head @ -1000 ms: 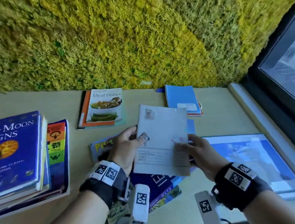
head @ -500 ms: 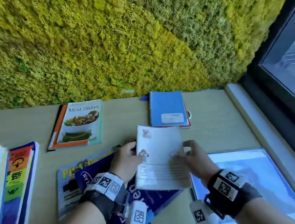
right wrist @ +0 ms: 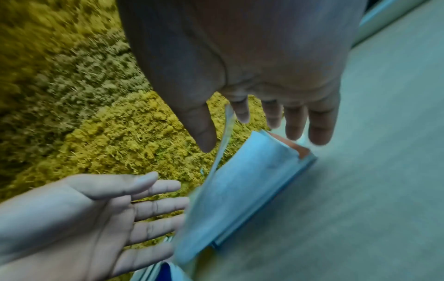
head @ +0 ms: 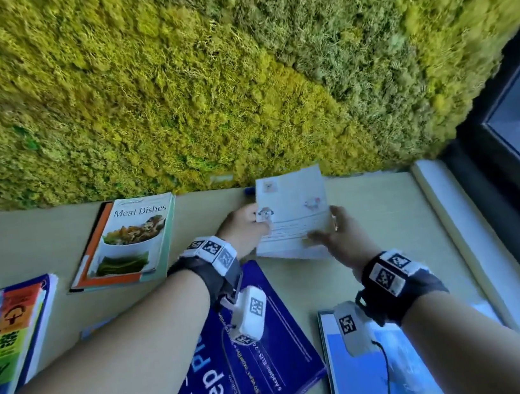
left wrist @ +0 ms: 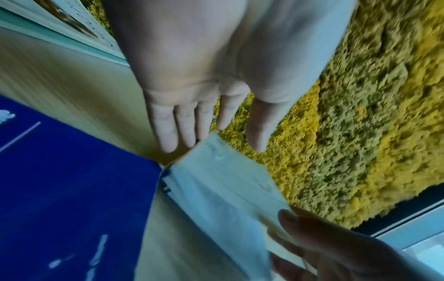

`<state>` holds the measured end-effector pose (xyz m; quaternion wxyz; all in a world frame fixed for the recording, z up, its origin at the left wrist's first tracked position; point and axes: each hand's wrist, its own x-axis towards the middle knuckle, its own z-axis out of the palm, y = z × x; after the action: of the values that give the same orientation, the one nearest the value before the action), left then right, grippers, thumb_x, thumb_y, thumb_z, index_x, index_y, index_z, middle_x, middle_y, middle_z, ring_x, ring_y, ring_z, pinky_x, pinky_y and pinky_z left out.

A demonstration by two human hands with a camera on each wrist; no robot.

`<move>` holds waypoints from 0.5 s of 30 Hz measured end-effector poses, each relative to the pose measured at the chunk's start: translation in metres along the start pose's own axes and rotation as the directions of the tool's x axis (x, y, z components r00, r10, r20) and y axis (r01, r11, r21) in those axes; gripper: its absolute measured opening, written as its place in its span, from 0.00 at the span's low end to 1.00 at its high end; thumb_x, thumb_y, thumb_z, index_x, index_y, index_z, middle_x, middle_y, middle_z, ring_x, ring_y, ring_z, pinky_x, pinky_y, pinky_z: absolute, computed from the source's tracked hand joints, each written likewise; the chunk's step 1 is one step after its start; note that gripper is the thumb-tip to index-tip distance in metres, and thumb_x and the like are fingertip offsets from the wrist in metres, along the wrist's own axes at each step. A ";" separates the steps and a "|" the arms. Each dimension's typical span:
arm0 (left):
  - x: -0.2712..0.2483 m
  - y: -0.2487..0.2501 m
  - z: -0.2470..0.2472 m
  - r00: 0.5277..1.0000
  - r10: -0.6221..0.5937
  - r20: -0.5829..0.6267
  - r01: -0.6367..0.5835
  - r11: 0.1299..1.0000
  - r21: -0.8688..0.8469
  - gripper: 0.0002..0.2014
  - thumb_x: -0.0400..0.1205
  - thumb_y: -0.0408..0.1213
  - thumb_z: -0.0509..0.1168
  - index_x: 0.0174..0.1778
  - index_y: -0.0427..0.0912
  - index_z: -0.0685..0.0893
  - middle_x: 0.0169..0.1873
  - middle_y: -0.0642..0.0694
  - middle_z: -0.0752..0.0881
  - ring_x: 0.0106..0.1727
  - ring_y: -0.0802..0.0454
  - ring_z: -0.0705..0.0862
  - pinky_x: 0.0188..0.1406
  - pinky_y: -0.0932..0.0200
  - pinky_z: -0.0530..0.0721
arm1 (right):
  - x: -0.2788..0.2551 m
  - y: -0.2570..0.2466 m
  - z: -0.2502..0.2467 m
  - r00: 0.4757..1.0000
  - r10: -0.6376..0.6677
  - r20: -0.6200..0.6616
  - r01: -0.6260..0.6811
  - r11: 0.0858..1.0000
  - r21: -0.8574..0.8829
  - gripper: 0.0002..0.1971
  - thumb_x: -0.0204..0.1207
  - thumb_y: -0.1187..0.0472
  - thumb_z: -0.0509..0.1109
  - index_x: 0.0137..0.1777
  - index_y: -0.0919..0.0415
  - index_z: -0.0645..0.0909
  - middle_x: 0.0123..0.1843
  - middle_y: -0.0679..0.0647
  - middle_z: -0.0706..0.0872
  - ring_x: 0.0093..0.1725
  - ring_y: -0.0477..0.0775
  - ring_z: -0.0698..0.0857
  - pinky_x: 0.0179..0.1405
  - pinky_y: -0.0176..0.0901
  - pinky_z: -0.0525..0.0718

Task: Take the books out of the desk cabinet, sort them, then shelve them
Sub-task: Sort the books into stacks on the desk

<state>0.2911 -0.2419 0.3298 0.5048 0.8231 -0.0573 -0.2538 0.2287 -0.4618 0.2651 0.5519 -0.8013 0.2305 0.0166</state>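
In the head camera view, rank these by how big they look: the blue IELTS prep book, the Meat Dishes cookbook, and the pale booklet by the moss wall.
1. blue IELTS prep book: largest, though it is nearest the camera and partly hidden.
2. Meat Dishes cookbook.
3. pale booklet: smallest.

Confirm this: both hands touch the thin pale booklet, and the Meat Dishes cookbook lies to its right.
No: the head view shows the Meat Dishes cookbook left of the thin pale booklet. The left hand and right hand do touch it.
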 end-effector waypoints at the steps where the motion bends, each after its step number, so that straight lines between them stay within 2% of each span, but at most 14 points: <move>1: 0.000 -0.003 0.003 0.999 -0.020 0.037 0.017 0.997 0.080 0.30 0.68 0.51 0.73 0.67 0.47 0.85 0.59 0.48 0.89 0.57 0.41 0.88 0.63 0.51 0.81 | 0.007 0.016 0.004 1.000 0.005 0.023 -0.005 0.999 -0.036 0.50 0.54 0.35 0.75 0.80 0.47 0.69 0.73 0.59 0.80 0.67 0.63 0.85 0.69 0.65 0.85; 3: -0.008 -0.006 0.009 0.996 -0.064 0.055 0.050 0.976 0.212 0.36 0.77 0.50 0.73 0.81 0.44 0.74 0.62 0.45 0.83 0.57 0.45 0.81 0.58 0.56 0.76 | -0.005 0.014 0.008 0.999 0.010 0.051 -0.004 0.994 -0.106 0.50 0.56 0.35 0.74 0.81 0.48 0.68 0.74 0.59 0.80 0.68 0.63 0.84 0.70 0.64 0.84; 5: -0.011 -0.014 0.011 0.997 -0.065 0.040 0.053 0.968 0.244 0.35 0.83 0.48 0.70 0.86 0.45 0.67 0.76 0.43 0.79 0.69 0.45 0.80 0.66 0.55 0.77 | -0.013 0.009 0.006 0.999 0.019 0.040 -0.013 0.992 -0.126 0.44 0.63 0.42 0.77 0.81 0.50 0.68 0.74 0.60 0.81 0.68 0.64 0.84 0.71 0.65 0.83; 6: -0.015 -0.017 0.011 0.998 -0.052 0.041 0.040 0.968 0.246 0.35 0.84 0.48 0.69 0.87 0.46 0.66 0.81 0.44 0.75 0.76 0.45 0.78 0.71 0.54 0.76 | -0.017 0.005 0.005 1.000 0.018 0.023 -0.015 0.991 -0.130 0.42 0.66 0.46 0.78 0.81 0.52 0.69 0.75 0.61 0.80 0.69 0.64 0.83 0.71 0.65 0.83; 7: -0.018 -0.020 0.009 0.999 -0.032 0.035 0.022 0.970 0.244 0.35 0.84 0.48 0.69 0.87 0.47 0.66 0.83 0.45 0.73 0.78 0.46 0.76 0.74 0.54 0.75 | -0.022 0.001 0.002 1.000 0.016 -0.001 -0.016 0.991 -0.133 0.41 0.69 0.48 0.78 0.82 0.53 0.68 0.76 0.62 0.78 0.71 0.65 0.82 0.72 0.66 0.81; 9: -0.030 -0.021 0.002 1.000 -0.003 0.023 -0.002 0.973 0.232 0.31 0.84 0.47 0.68 0.84 0.49 0.70 0.81 0.44 0.76 0.71 0.46 0.80 0.69 0.54 0.76 | -0.033 -0.009 -0.002 0.997 -0.016 -0.074 0.004 0.986 -0.166 0.40 0.75 0.53 0.78 0.85 0.56 0.65 0.79 0.65 0.73 0.75 0.66 0.77 0.77 0.67 0.77; 10: -0.037 -0.024 -0.004 1.000 0.005 0.016 -0.008 0.973 0.229 0.29 0.85 0.46 0.68 0.83 0.49 0.72 0.78 0.44 0.79 0.65 0.47 0.81 0.64 0.54 0.76 | -0.042 -0.014 -0.003 0.993 -0.064 -0.102 0.044 0.980 -0.192 0.36 0.78 0.55 0.77 0.84 0.57 0.67 0.79 0.65 0.72 0.76 0.66 0.75 0.78 0.66 0.75; 11: -0.044 -0.029 -0.010 1.000 0.004 0.005 -0.005 0.972 0.233 0.28 0.85 0.46 0.68 0.83 0.49 0.73 0.77 0.44 0.80 0.64 0.47 0.81 0.63 0.55 0.76 | -0.050 -0.017 -0.002 0.987 -0.117 -0.111 0.091 0.973 -0.212 0.33 0.79 0.55 0.76 0.82 0.56 0.70 0.78 0.64 0.72 0.76 0.65 0.75 0.79 0.64 0.75; 13: -0.061 -0.047 -0.029 0.999 -0.030 -0.045 0.041 0.960 0.277 0.32 0.82 0.51 0.69 0.83 0.49 0.72 0.79 0.43 0.78 0.71 0.47 0.81 0.69 0.56 0.77 | -0.074 -0.025 0.004 0.983 -0.173 -0.062 0.156 0.963 -0.218 0.24 0.81 0.54 0.75 0.76 0.54 0.78 0.75 0.61 0.75 0.72 0.62 0.79 0.76 0.61 0.78; 15: -0.078 -0.072 -0.050 0.992 -0.081 -0.097 0.110 0.932 0.345 0.35 0.79 0.55 0.70 0.83 0.49 0.73 0.78 0.44 0.78 0.73 0.46 0.81 0.74 0.49 0.79 | -0.100 -0.028 0.015 0.982 -0.188 0.032 0.191 0.965 -0.178 0.14 0.81 0.54 0.75 0.65 0.53 0.84 0.67 0.56 0.84 0.63 0.56 0.86 0.66 0.58 0.85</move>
<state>0.2362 -0.1394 0.3140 0.3395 0.9111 -0.0407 -0.2302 0.1537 -0.4052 0.3119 0.4776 -0.8663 0.1462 -0.0094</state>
